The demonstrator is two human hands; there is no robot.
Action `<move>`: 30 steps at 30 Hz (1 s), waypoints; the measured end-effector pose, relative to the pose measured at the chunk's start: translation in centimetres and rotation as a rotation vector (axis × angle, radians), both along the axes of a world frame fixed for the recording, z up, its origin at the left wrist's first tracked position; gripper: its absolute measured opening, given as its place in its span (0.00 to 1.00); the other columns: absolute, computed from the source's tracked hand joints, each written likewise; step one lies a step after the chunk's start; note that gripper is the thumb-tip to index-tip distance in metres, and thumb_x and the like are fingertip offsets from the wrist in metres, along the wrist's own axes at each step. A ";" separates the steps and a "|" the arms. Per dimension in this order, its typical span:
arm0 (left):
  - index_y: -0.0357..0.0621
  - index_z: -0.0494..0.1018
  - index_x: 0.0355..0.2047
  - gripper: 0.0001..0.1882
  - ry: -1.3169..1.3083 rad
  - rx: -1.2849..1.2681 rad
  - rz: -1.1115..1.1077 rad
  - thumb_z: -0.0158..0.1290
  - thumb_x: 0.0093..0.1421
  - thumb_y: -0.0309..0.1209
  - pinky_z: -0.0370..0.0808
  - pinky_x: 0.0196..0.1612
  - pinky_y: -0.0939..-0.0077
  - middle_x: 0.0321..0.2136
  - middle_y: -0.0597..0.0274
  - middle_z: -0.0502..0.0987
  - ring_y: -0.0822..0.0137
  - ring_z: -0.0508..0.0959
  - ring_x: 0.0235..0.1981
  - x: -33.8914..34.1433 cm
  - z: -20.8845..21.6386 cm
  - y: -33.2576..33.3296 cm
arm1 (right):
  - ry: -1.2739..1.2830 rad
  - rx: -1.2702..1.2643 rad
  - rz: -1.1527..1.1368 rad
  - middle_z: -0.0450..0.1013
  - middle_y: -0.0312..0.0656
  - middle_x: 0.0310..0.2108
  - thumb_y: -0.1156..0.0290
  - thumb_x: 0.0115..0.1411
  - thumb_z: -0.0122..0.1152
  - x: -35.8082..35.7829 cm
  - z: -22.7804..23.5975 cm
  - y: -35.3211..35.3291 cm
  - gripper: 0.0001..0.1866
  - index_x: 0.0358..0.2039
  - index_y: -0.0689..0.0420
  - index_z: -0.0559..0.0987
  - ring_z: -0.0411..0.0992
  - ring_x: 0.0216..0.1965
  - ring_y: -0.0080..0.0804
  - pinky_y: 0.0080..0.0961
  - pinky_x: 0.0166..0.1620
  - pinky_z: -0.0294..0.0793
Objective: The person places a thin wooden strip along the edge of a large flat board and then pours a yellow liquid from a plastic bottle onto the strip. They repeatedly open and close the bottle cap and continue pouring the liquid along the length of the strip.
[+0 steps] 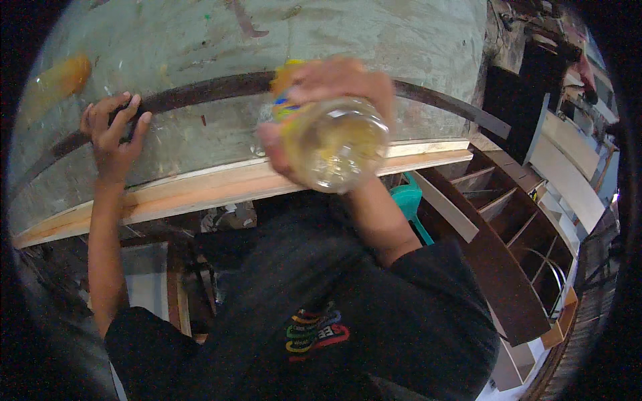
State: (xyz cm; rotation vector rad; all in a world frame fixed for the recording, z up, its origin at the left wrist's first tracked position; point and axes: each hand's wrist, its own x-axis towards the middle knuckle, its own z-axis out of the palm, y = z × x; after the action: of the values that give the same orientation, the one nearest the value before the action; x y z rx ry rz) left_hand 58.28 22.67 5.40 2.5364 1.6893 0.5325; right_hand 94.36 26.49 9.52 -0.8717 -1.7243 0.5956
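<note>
My right hand [348, 77] is wrapped round a clear plastic bottle [338, 144] with a yellow and blue label. The bottle's base faces up toward me, its other end points down at the work surface, and both hand and bottle are smeared by motion. Beneath them a long, narrow dark brown strip [207, 90] lies across the worn grey-green tabletop [200, 40]. My left hand [117, 130] rests on the left part of this strip, its fingers apart and bent. Whether the bottle's mouth touches the strip is hidden.
A pale wooden edge [200, 184] runs along the near side of the tabletop. At the far left lies a clear container with an orange end [73, 73]. To the right stand a brown shelf frame [495, 247], a green plastic chair [408, 200] and several pale boards [568, 167].
</note>
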 end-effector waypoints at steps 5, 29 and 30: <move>0.50 0.83 0.45 0.19 -0.024 -0.022 0.010 0.69 0.51 0.33 0.62 0.61 0.59 0.47 0.65 0.80 0.64 0.76 0.50 -0.1 -0.2 -0.1 | 0.253 -0.091 -0.083 0.76 0.39 0.26 0.69 0.42 0.75 -2.6 -0.6 0.7 0.17 0.31 0.57 0.77 0.76 0.27 0.32 0.26 0.30 0.75; 0.49 0.83 0.44 0.19 -0.173 -0.054 0.005 0.69 0.49 0.32 0.72 0.47 0.66 0.43 0.64 0.80 0.61 0.76 0.41 0.1 0.3 0.2 | 0.150 -0.104 0.104 0.77 0.43 0.29 0.46 0.38 0.77 -11.5 -1.6 1.3 0.31 0.36 0.56 0.80 0.78 0.30 0.39 0.35 0.34 0.77; 0.50 0.83 0.44 0.18 -0.056 -0.042 -0.009 0.68 0.50 0.32 0.72 0.47 0.67 0.43 0.64 0.80 0.61 0.76 0.41 0.0 0.4 0.4 | 0.092 -0.194 0.117 0.77 0.43 0.29 0.46 0.37 0.78 -11.0 -1.6 1.2 0.32 0.37 0.57 0.80 0.77 0.30 0.39 0.35 0.34 0.77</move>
State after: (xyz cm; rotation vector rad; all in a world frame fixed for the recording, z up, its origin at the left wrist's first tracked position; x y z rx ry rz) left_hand 58.26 23.07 5.79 2.4751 1.6520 0.5555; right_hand 83.31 27.73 7.88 -0.8674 -1.6612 0.8797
